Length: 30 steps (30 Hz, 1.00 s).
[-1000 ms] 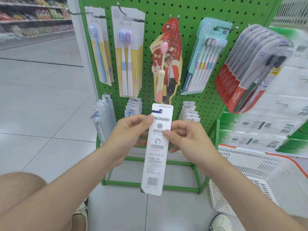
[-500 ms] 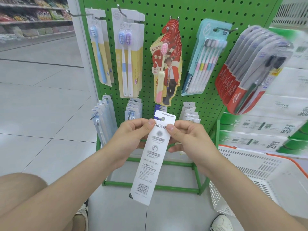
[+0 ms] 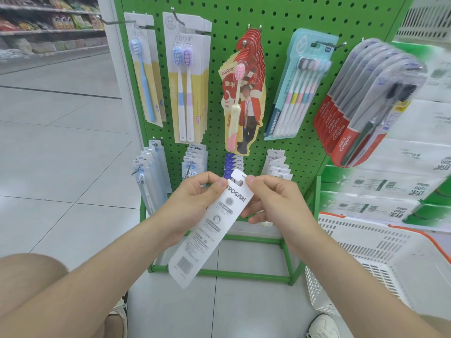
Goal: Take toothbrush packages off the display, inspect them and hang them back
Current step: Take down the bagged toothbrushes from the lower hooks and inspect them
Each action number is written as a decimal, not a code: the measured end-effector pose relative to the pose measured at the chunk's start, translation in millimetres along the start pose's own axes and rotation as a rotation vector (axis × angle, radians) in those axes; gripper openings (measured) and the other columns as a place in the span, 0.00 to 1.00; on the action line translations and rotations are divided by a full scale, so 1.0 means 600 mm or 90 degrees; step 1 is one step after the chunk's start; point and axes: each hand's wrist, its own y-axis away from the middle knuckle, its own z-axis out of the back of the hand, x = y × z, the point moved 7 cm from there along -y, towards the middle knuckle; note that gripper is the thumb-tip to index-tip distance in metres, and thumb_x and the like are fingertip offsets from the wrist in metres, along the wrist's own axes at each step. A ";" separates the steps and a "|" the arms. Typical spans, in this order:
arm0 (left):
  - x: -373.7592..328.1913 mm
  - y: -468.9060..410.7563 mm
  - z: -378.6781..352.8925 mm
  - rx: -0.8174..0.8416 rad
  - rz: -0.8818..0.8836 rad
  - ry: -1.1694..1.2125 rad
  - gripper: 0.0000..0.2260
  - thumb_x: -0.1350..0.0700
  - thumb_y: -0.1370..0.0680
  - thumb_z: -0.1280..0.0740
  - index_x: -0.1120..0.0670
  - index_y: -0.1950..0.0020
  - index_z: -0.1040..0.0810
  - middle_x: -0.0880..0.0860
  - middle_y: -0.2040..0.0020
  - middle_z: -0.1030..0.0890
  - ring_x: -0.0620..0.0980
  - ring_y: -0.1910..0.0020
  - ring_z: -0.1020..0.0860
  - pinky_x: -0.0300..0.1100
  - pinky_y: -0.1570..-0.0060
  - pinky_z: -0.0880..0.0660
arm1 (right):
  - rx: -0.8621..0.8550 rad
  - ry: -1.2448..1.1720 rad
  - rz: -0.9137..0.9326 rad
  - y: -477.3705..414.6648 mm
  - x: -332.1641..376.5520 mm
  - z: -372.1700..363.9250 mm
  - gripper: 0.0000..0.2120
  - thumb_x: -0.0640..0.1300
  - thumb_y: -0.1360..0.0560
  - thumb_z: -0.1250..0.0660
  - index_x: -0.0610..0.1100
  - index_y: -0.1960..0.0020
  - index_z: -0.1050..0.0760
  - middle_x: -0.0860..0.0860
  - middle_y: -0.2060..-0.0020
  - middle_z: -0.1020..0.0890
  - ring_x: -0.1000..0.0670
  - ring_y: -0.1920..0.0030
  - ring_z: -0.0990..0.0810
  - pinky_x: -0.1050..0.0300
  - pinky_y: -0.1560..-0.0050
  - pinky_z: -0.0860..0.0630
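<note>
Shop aisle, grey tiled floor (image 3: 61, 167), green pegboard display (image 3: 288, 18). Left hand (image 3: 195, 201) and right hand (image 3: 273, 198) both pinch the tilted white toothbrush package (image 3: 207, 230) near its top, before the display's lower hooks.

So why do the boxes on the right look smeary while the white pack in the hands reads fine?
Head view: likely the wide-angle lens stretching and blurring the edges, so the boxes and Colgate packs smear; the centred white pack is readable; even light.

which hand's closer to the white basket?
Right. The right hand sits just left of the white basket; the left hand is farther left, across the held FROG package.
</note>
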 end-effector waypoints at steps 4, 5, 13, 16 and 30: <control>-0.005 0.001 -0.002 -0.015 -0.021 -0.028 0.15 0.43 0.19 0.32 0.55 0.46 0.17 0.59 0.52 0.12 0.56 0.61 0.18 0.44 0.63 0.24 | 0.022 -0.034 -0.017 -0.002 0.003 -0.004 0.11 0.41 0.15 0.37 0.36 0.47 0.17 0.41 0.56 0.12 0.44 0.64 0.15 0.52 0.62 0.18; -0.008 0.002 -0.003 -0.018 -0.025 -0.035 0.16 0.43 0.19 0.32 0.55 0.46 0.17 0.58 0.52 0.11 0.54 0.62 0.18 0.42 0.64 0.23 | 0.026 -0.033 -0.021 -0.002 0.003 -0.005 0.11 0.41 0.15 0.37 0.36 0.47 0.18 0.41 0.56 0.12 0.44 0.64 0.15 0.51 0.63 0.18; -0.024 0.002 0.002 -0.031 -0.082 -0.070 0.08 0.57 0.20 0.25 0.52 0.41 0.17 0.52 0.49 0.11 0.51 0.56 0.14 0.43 0.56 0.20 | -0.055 -0.038 0.020 -0.002 0.004 0.012 0.16 0.47 0.14 0.34 0.37 0.49 0.15 0.40 0.59 0.12 0.46 0.66 0.14 0.55 0.65 0.17; -0.037 0.004 0.007 -0.029 -0.141 -0.195 0.12 0.55 0.23 0.20 0.49 0.43 0.17 0.46 0.47 0.12 0.50 0.55 0.14 0.39 0.56 0.20 | -0.151 -0.070 0.018 -0.005 -0.002 0.033 0.16 0.47 0.13 0.35 0.37 0.50 0.16 0.40 0.60 0.12 0.47 0.67 0.14 0.57 0.67 0.18; -0.057 0.011 0.045 -0.147 -0.223 -0.404 0.24 0.44 0.37 0.13 0.41 0.44 0.16 0.38 0.48 0.15 0.37 0.46 0.19 0.35 0.53 0.23 | -0.389 -0.240 -0.029 0.002 -0.022 0.089 0.17 0.51 0.10 0.45 0.42 0.48 0.23 0.47 0.61 0.15 0.54 0.72 0.21 0.59 0.71 0.21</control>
